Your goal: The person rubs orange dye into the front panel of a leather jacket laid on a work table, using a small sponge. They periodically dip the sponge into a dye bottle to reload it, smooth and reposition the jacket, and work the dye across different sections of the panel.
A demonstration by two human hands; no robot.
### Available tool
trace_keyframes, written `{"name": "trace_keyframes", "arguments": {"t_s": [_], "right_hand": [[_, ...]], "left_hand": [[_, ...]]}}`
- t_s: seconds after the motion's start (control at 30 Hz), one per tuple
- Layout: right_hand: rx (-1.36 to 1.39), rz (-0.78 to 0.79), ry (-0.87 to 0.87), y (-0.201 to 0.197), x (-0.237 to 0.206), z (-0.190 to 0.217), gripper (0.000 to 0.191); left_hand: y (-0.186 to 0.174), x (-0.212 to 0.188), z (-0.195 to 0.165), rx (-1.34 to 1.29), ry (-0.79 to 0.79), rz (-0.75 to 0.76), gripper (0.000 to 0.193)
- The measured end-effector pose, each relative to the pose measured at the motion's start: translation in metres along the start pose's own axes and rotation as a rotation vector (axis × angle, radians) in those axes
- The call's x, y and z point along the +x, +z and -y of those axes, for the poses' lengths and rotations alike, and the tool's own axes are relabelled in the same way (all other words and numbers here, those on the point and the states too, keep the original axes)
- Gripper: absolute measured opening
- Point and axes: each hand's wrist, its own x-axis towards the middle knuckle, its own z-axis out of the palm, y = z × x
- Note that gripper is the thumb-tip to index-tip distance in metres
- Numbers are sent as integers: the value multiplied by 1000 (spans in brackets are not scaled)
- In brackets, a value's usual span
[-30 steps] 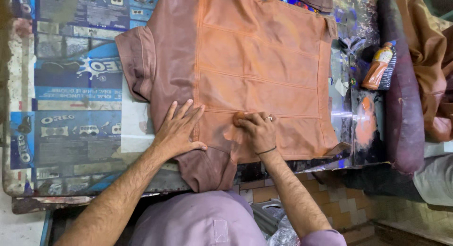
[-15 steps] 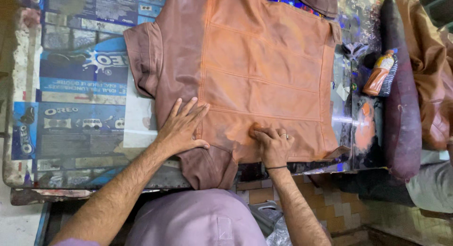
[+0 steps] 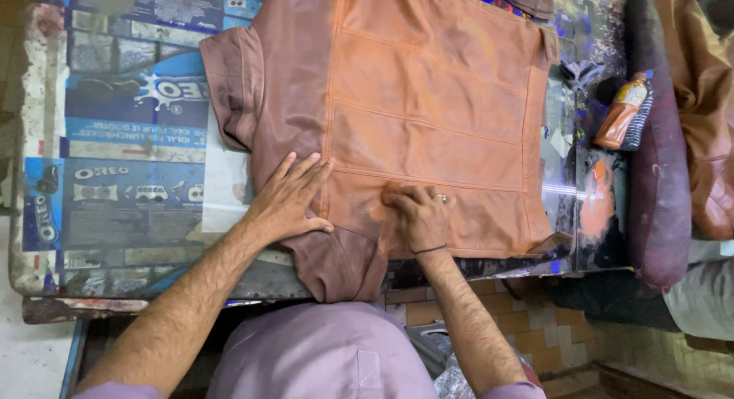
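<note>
While the left hand (image 3: 287,200) lies flat, fingers spread, pressing the darker side panel, the brown leather jacket (image 3: 397,116) lies spread back-up across the counter (image 3: 122,208), its lower hem hanging over the near edge. Likely heavy, supple but thick leather, smooth and a bit slippery; seams and hem look like the firmest places to take hold. Right hand (image 3: 419,215), ring on one finger, has its grip curled closed, knuckles up, on the lower orange panel; whether it pinches a cloth or pad underneath can't be made out. Further right, an orange bottle (image 3: 621,112) lies against a dark cushion (image 3: 657,177). Jacket's top is cut off by the frame; the counter's printed covering is partly hidden beneath the jacket.
</note>
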Motion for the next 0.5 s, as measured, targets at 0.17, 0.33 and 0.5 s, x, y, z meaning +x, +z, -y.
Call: {"name": "trace_keyframes", "arguments": {"t_s": [0.17,0.33,0.5], "right_hand": [[7,3,-131,4,16,5,26],[-115,49,-23,-6,10,-9,24],[-161,24,181,-4,4,-9,21]], "left_hand": [[-4,0,-1,-27,-45,40,127],[-7,-2,1,-43,-28,10,126],[-8,0,-1,-59,-58,30,128]]}}
